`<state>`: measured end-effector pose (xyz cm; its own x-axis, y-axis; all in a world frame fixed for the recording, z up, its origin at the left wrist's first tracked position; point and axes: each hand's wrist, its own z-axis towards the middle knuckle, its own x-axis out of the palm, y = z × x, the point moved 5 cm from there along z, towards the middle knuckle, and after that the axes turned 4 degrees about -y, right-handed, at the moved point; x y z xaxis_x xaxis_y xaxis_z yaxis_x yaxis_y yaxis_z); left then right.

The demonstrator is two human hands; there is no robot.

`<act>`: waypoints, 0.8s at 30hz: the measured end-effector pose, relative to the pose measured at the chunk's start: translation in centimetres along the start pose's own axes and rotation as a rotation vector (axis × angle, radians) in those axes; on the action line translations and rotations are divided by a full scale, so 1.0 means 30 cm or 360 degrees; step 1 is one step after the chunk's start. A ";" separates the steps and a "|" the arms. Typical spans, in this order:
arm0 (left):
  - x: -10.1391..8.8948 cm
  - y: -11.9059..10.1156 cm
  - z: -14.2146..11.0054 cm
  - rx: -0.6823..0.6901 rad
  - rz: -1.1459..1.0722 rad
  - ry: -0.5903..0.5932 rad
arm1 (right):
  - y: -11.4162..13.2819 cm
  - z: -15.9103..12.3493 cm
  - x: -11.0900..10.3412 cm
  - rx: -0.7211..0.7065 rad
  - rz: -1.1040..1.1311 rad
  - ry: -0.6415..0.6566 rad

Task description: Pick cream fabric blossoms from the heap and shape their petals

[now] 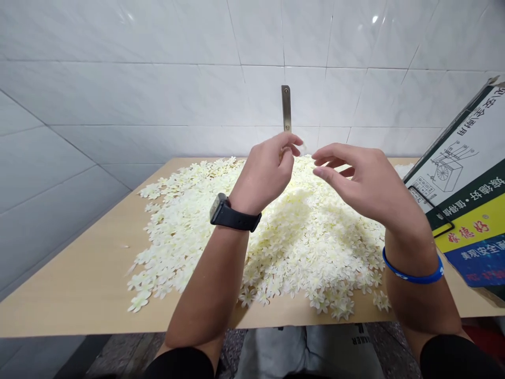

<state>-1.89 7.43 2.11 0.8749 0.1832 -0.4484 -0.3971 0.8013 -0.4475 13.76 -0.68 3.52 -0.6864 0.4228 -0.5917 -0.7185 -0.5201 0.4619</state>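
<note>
The flowers (307,247) lie spread beneath your hands; they look light, soft and easily creased, best pinched at the centre. Your left hand (268,173) is curled; whether it pinches anything, I cannot tell. Your right hand (357,181) holds thumb and fingers apart, nothing visible between. Right of it stands a box (465,210), contents hidden.

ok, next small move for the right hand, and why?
I'd probably lower the right hand to the flower pile: it hovers above, fingers and thumb apart, with nothing visible between them.
</note>
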 end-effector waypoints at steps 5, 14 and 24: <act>-0.002 0.017 0.004 -0.0015 0.0156 -0.0016 | -0.004 0.010 0.026 0.0039 -0.0059 0.0015; 0.026 -0.068 -0.026 -0.0031 -0.0231 0.0268 | -0.033 0.020 0.017 -0.0061 0.0226 -0.0249; 0.013 -0.095 -0.022 0.0289 -0.0293 -0.0131 | -0.026 -0.003 -0.003 -0.0015 0.0460 -0.0418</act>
<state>-0.59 4.85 2.70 0.9503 0.0648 -0.3044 -0.1796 0.9130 -0.3662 14.38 -0.38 3.16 -0.8666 0.4330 -0.2482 -0.4912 -0.6518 0.5779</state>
